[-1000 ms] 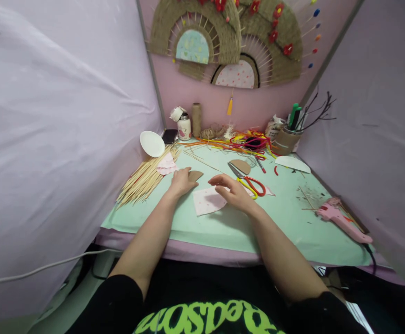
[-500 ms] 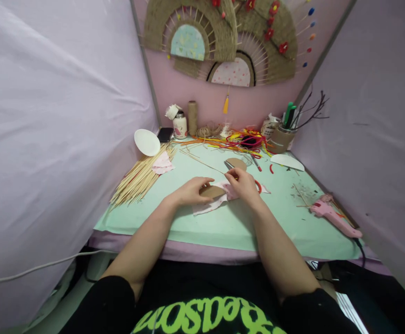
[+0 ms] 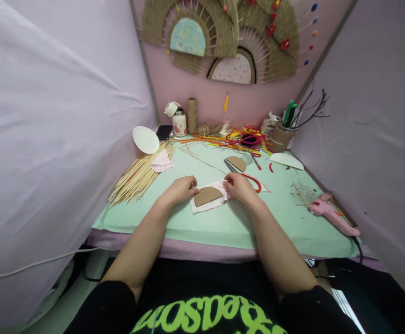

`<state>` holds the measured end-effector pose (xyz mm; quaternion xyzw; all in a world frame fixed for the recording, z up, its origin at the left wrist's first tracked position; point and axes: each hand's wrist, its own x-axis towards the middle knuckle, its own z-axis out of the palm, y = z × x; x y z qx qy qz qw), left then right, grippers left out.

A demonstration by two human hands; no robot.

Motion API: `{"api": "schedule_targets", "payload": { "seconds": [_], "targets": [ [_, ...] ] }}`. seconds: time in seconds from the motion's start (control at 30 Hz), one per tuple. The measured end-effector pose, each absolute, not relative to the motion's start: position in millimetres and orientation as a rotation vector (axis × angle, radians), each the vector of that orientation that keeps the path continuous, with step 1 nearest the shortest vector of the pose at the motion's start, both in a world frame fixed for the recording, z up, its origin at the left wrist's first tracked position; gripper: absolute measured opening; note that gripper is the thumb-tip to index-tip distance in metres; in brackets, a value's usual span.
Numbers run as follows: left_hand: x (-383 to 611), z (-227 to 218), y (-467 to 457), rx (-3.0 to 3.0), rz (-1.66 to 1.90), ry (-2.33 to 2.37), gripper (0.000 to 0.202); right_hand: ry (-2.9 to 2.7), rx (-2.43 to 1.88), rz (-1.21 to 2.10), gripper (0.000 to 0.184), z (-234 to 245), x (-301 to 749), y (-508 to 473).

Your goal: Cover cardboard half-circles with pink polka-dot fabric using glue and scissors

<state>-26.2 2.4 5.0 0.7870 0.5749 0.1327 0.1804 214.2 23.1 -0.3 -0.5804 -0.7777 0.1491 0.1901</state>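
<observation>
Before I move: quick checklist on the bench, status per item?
1. Cardboard half-disc lying on the patterned cloth: ok.
2. Cloth flat throughout: not ok, it looks rumpled beside the right hand.
3. Left hand pressing the half-disc: cannot tell; the thumb is at its left edge, but pressure doesn't show.
4. Scissors fully in sight: not ok, the right hand partly covers them.
5. Glue gun apart from both hands: ok, at the table's right side.
6. Glue gun cold: cannot tell.
</observation>
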Motion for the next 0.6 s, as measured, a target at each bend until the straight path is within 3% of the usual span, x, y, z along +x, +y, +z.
{"api": "schedule_targets", "payload": {
  "seconds": [0.2,0.47,0.6],
  "targets": [
    [-28.6,4.8,4.2,2.172,0.392,1.653,0.017,-2.298,-1.657,0.357,0.020,-4.5,214.9,23.8],
    [-42.4,-0.2,13.2,2.142,0.461,2.042,0.023,-2.319,-1.695,0.329,0.024,-1.3,211.4,19.8],
    [-43.5,0.0,12.3,2.153,0.646,1.920,0.024,-2.236,-1.586,0.270,0.025,1.8,206.6,15.0]
  ]
}}
